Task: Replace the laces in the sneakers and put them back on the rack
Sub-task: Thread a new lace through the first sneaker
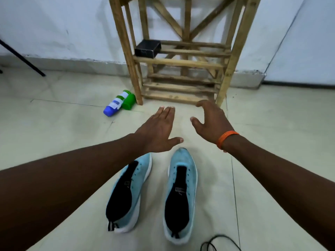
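Tile floor [72, 127]: pale-blue, white-soled sneakers [191, 178].

A: What lies on the floor before you?
B: On the pale tiled floor [272, 133], a left sneaker [143, 165] and a right sneaker [190, 171], both light blue, stand side by side and apart, toes toward the wooden rack [179, 62] at the wall.
A: And by your rack?
B: A blue-capped bottle [114, 105] and a green bottle [129, 102] lie touching near its left front leg. A black box [147, 48] sits on a shelf. A black cord [217, 240] curls near you.
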